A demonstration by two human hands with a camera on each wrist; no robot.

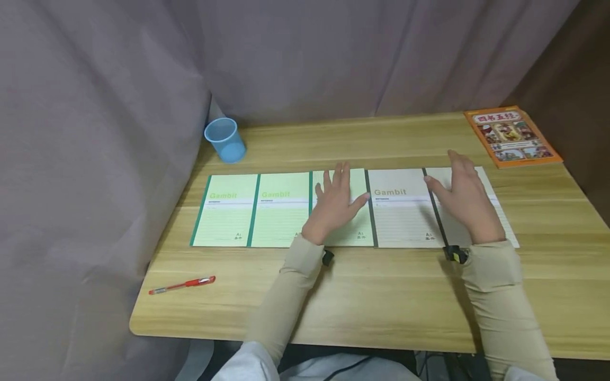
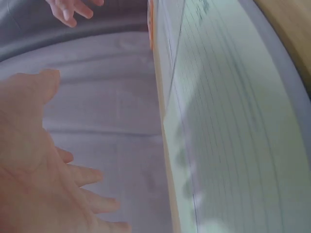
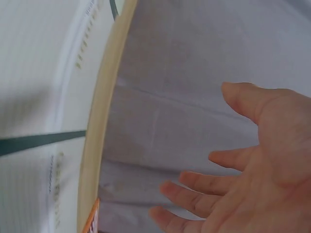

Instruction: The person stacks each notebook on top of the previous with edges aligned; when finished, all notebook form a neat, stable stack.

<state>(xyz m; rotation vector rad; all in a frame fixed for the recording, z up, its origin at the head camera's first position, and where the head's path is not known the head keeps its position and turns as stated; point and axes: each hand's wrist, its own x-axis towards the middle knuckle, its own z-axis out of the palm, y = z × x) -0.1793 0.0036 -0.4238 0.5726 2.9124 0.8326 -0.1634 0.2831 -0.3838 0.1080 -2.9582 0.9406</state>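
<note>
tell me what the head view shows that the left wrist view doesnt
Only the head view shows the blue cup, red pen, orange book and the full row of notebooks. Only the left wrist view shows the left hand's palm side, fingers spread above the cover, seemingly not touching. Both show the left hand, the right hand and the green notebook.

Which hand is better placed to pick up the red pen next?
Left. The left hand hovers over the third green notebook, nearer the red pen at the desk's front-left; the right hand is farther away.
</note>
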